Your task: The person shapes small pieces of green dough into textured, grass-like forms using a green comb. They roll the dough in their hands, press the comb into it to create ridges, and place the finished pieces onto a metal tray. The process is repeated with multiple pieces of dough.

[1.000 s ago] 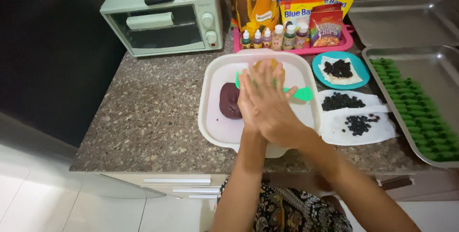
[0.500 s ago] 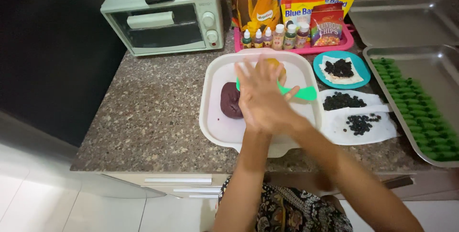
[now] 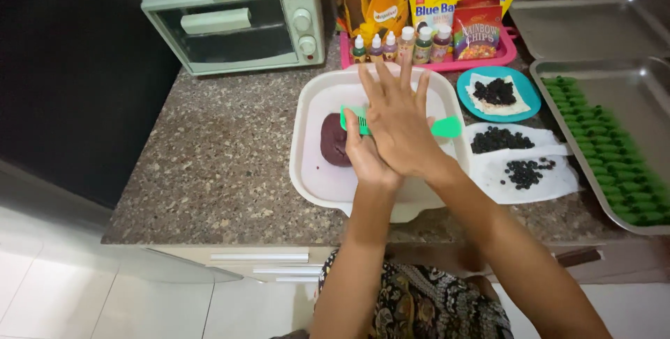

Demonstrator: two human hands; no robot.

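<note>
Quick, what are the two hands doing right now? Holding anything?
Left hand: flat under the right one, palms pressed together; whether anything is between them cannot be told.
Right hand: open, fingers spread, lying on top, over the white tray.

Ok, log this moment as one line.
hands: left hand under right hand, palms pressed | over: white tray | nearby: purple dough, green comb

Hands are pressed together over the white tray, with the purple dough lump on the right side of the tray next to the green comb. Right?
Not quite. In the head view the purple dough lump lies on the left side of the white tray, beside the green comb. The hands are indeed pressed together over it.
</note>
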